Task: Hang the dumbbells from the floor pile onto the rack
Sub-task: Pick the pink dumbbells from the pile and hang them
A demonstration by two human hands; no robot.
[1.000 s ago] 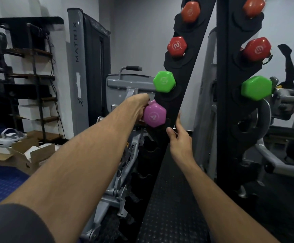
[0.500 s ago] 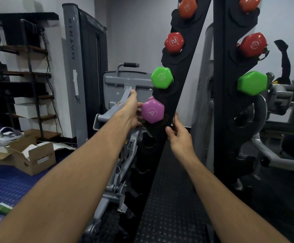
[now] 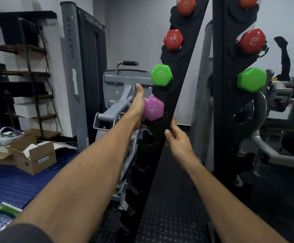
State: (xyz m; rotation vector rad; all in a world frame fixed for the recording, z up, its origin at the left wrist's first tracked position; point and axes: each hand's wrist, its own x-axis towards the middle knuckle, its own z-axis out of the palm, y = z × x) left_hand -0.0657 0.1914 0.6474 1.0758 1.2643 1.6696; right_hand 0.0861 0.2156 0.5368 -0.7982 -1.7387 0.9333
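Grey gym walls and a grey weight machine (image 3: 125,81) stand behind the black rack (image 3: 176,95), whose two uprights lean up in front of me over dark studded floor matting (image 3: 174,199). On the near upright, a green dumbbell (image 3: 161,75) hangs above the purple dumbbell (image 3: 153,108) marked 4, with a red dumbbell (image 3: 173,39) higher up. My left hand (image 3: 136,109) reaches in from the left, touching the purple dumbbell's left side; its fingers are hidden behind the hand and the weight, so I cannot tell whether they are clenched on the handle or released. The purple head sits against the upright, just above an empty cradle. My right hand (image 3: 177,137) is just below it, fingers (image 3: 173,121) wrapped around the upright's edge. Left on the blue floor lies an open cardboard box (image 3: 34,158).
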